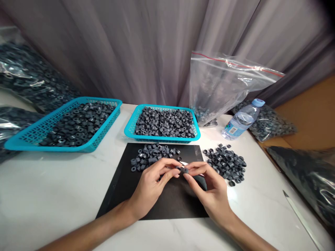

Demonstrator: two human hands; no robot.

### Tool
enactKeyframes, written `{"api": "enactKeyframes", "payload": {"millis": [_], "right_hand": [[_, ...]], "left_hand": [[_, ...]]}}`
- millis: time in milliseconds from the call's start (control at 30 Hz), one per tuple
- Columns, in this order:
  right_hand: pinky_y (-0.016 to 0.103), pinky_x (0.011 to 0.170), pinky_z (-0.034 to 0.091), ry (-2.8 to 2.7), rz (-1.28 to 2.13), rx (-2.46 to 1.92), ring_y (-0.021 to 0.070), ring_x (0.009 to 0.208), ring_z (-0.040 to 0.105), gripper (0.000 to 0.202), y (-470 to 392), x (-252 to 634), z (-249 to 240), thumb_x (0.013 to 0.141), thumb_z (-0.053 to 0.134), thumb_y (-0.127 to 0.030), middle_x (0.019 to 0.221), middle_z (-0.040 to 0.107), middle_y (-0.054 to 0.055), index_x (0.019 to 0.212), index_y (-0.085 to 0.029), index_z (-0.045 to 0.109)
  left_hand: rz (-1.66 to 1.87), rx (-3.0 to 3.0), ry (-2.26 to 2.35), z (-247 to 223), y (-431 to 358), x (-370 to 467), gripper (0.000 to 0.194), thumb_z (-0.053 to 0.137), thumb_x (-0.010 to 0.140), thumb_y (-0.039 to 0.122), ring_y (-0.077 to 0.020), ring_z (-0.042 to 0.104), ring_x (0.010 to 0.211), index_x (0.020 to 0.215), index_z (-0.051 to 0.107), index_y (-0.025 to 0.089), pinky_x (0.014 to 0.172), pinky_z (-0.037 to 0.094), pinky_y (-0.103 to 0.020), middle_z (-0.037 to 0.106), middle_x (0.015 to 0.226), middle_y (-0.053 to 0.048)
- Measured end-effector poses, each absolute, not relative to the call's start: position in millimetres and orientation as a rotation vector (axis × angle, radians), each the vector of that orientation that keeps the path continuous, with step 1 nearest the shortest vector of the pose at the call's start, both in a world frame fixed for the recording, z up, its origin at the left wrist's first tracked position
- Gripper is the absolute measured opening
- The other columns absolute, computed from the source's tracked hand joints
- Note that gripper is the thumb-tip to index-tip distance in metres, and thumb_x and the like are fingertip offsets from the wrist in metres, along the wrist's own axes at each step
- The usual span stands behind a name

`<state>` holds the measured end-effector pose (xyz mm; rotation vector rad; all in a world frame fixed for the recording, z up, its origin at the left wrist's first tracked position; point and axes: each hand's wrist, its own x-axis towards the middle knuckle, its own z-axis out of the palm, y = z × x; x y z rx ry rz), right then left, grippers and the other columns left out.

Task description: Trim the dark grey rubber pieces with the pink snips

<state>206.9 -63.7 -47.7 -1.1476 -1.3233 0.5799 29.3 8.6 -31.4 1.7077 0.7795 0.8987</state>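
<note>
Above a black mat (172,204), both hands meet with their fingertips nearly touching. My left hand (154,179) pinches a small dark grey ring at its fingertips. My right hand (210,183) pinches another small grey ring (185,170) right beside it. A pale blade shows behind the fingertips, and a dark handle (200,182) lies under my right hand, partly hidden by it. Just beyond my left hand, a pile of grey rings (150,153) rests on the mat. A second pile of grey rings (226,162) lies on the white table to the right of my right hand.
Two blue baskets (128,130) (89,148) of grey parts stand at the back and left. A clear zip bag (220,76), water bottle (243,120) and filled bags (306,174) are on the right. A narrow blade (300,219) lies near the right edge.
</note>
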Motion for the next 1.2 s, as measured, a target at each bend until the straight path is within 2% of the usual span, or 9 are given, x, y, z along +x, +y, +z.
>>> {"api": "enactKeyframes", "payload": {"millis": [233,400,667,800,933,1100,1200], "right_hand": [[0.033,0.084,0.056,-1.307,0.629,-1.123,0.0188,0.094,0.068,0.006,-63.0,204.4,-45.9,0.093,0.069,-0.017,0.099,0.07,0.005,0.094,-0.022,0.066],[0.031,0.077,0.057,-1.26,0.627,-1.158,0.017,0.082,0.067,0.011,-62.7,202.7,-44.5,0.093,0.07,-0.022,0.097,0.07,0.004,0.103,-0.023,0.064],[0.029,0.077,0.057,-1.285,0.64,-1.201,0.0168,0.083,0.069,0.011,-63.1,204.7,-43.8,0.096,0.068,-0.024,0.096,0.071,0.004,0.107,-0.023,0.068],[0.029,0.076,0.058,-1.291,0.646,-1.185,0.0164,0.082,0.069,0.013,-63.3,204.6,-43.8,0.097,0.066,-0.024,0.097,0.071,0.003,0.109,-0.024,0.069],[0.03,0.078,0.061,-1.275,0.637,-1.16,0.0178,0.087,0.07,0.012,-63.3,204.1,-44.8,0.097,0.066,-0.023,0.102,0.071,0.005,0.108,-0.024,0.069],[0.035,0.086,0.06,-1.284,0.659,-1.138,0.0211,0.099,0.07,0.006,-63.3,206.7,-46.0,0.095,0.067,-0.022,0.107,0.072,0.007,0.1,-0.023,0.07],[0.034,0.085,0.06,-1.276,0.683,-1.156,0.0212,0.1,0.071,0.002,-63.3,207.5,-44.4,0.095,0.068,-0.023,0.108,0.074,0.006,0.096,-0.024,0.07]], "left_hand": [[0.87,1.689,0.768,-25.8,8.1,30.7,0.018,0.063,0.097,0.029,-0.0168,0.074,0.1,0.111,0.071,0.023,0.093,0.06,-0.026,0.075,0.113,-0.003],[0.912,1.733,0.747,-23.3,8.2,31.9,0.019,0.069,0.092,0.024,-0.016,0.075,0.094,0.11,0.071,0.022,0.091,0.062,-0.027,0.075,0.111,-0.003],[0.848,1.664,0.732,-23.5,10.0,31.3,0.018,0.067,0.094,0.025,-0.0157,0.074,0.102,0.112,0.071,0.023,0.098,0.059,-0.027,0.076,0.113,-0.001],[0.829,1.649,0.738,-24.1,10.3,30.5,0.02,0.065,0.096,0.027,-0.0153,0.074,0.1,0.115,0.07,0.025,0.094,0.06,-0.025,0.077,0.111,-0.001],[0.811,1.699,0.763,-24.1,10.5,29.7,0.022,0.06,0.098,0.029,-0.0132,0.074,0.086,0.117,0.071,0.024,0.086,0.062,-0.024,0.075,0.11,-0.002],[0.897,1.852,0.722,-23.2,10.5,30.2,0.019,0.059,0.098,0.024,-0.0186,0.07,0.109,0.11,0.075,0.023,0.094,0.06,-0.027,0.073,0.117,-0.006],[0.934,1.905,0.725,-23.4,10.1,30.9,0.015,0.063,0.095,0.022,-0.0185,0.07,0.108,0.105,0.075,0.023,0.092,0.06,-0.027,0.073,0.116,-0.006]]}}
